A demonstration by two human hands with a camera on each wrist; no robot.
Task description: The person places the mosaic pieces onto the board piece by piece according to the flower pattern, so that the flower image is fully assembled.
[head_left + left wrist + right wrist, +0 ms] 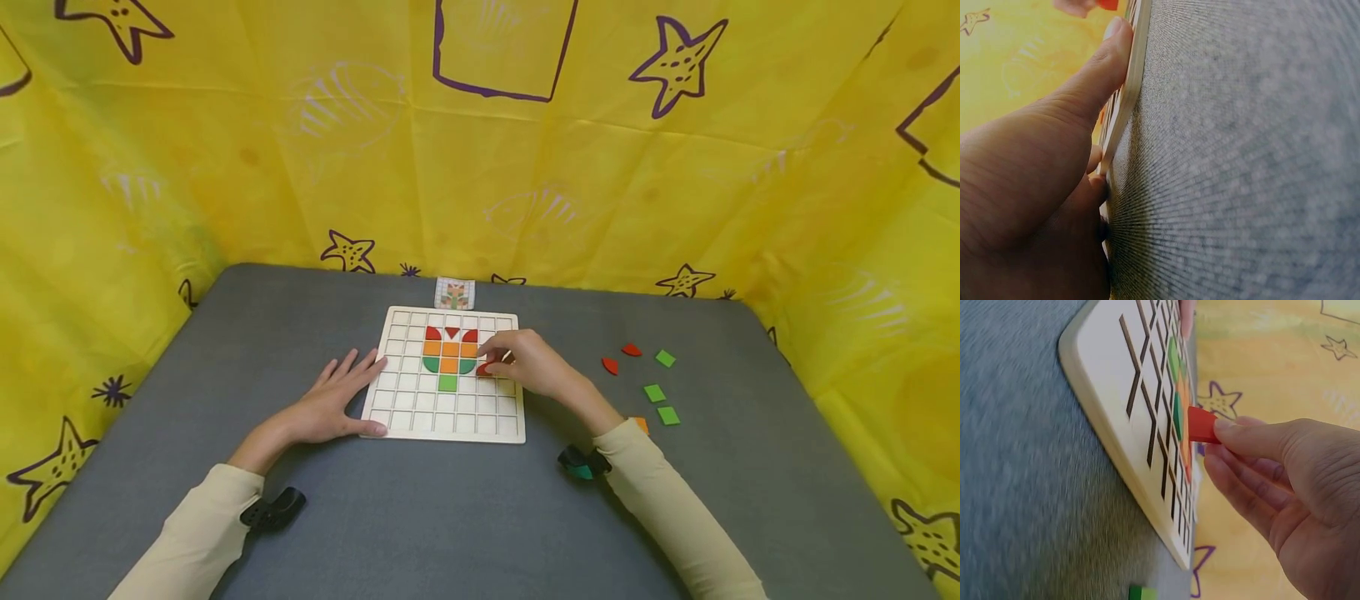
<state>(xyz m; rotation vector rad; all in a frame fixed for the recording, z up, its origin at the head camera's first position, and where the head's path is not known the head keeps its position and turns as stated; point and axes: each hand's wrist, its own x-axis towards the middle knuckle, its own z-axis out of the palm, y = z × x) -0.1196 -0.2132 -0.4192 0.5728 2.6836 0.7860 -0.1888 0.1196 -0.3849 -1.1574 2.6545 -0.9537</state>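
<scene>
A square wooden grid board (405, 400) lies on the grey table, with red, orange and green tiles set in its cells in a flower-like pattern. My left hand (330, 402) rests spread at the board's left edge, its fingertips and thumb touching the rim. Over the right half of the board, my right hand (528, 362) pinches a red tile (1201, 425) between thumb and fingers. In the right wrist view the red tile is held at the board's face; whether it touches the board I cannot tell. A light green tile (447, 382) sits below the pattern.
Behind the board lies a small card (454, 294) printed with a similar pattern. Loose red tiles (632, 350) and green tiles (655, 392) are scattered to the right. An orange tile (640, 424) is partly hidden by the right sleeve. Yellow printed cloth (465, 183) surrounds the table.
</scene>
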